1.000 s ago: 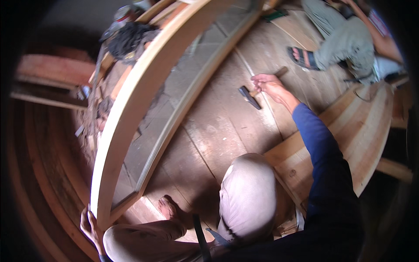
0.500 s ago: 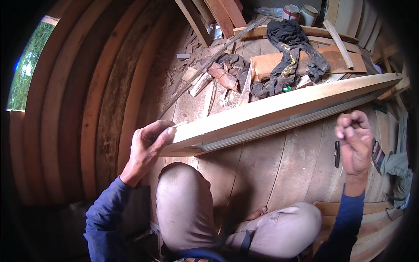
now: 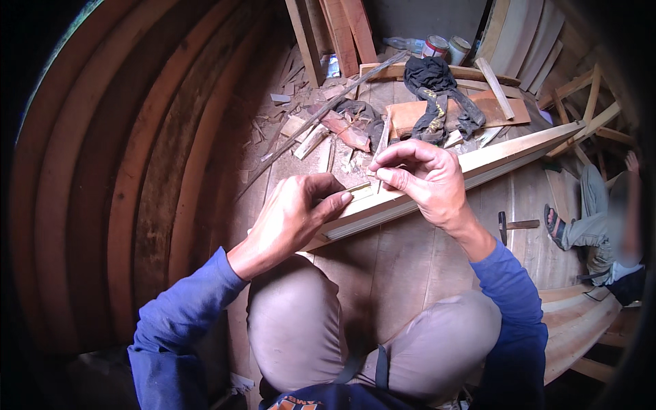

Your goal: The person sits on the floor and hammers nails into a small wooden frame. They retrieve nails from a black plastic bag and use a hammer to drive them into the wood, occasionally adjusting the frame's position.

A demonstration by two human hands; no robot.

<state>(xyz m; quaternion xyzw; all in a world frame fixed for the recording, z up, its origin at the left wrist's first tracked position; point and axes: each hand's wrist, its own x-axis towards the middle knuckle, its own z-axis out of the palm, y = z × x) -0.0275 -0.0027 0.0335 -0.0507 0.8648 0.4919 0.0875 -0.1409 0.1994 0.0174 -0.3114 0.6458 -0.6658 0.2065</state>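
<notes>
1. Clocked from the lap (image 3: pixel 403 348), the right hand (image 3: pixel 434 179) has left the hammer (image 3: pixel 519 224) and swung to one o'clock, near the other hand.
2. At eleven o'clock, the left hand (image 3: pixel 290 208) now pinches a thin strip (image 3: pixel 359 186), not the frame's (image 3: pixel 512 146) end.

Wooden frame (image 3: pixel 516 146) gleaming pale along top; plank wall (image 3: pixel 102 184) beyond left edge of floorboards (image 3: pixel 471 219) deep in gloom, bowed by fisheye, bright sliver (image 3: pixel 66 35) high up. Soft shadow pooling between knees (image 3: pixel 294 301). Left hand (image 3: pixel 290 212) and right hand (image 3: pixel 432 184) lit, fairly crisp; co-worker's arm (image 3: pixel 629 219) smeared at right rim. Corners black.
</notes>
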